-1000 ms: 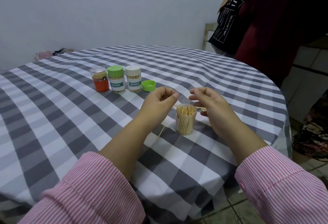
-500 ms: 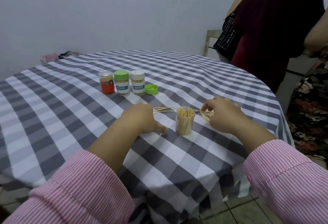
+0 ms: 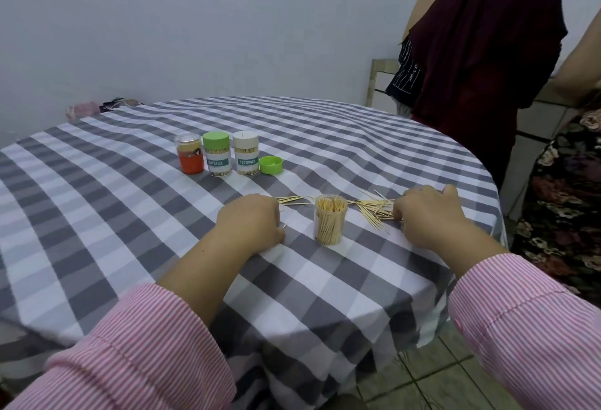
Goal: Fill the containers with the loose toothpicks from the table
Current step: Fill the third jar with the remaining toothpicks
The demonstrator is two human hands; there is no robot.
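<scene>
A clear open container, packed with upright toothpicks, stands on the checked tablecloth between my hands. My left hand rests on the cloth just left of it, fingers curled down; a toothpick tip shows at its fingertips. A few loose toothpicks lie beyond that hand. My right hand is right of the container, its curled fingers on a scattered pile of loose toothpicks. Both hands' fingertips are mostly hidden.
Farther back stand an orange jar, a green-lidded toothpick container and a white-lidded one, with a loose green lid beside them. The table's edge curves close on the right. A person in dark red stands there.
Both hands came down from above the container to the table. The left settled on the cloth by a toothpick, and the right reached onto the pile at the right.
</scene>
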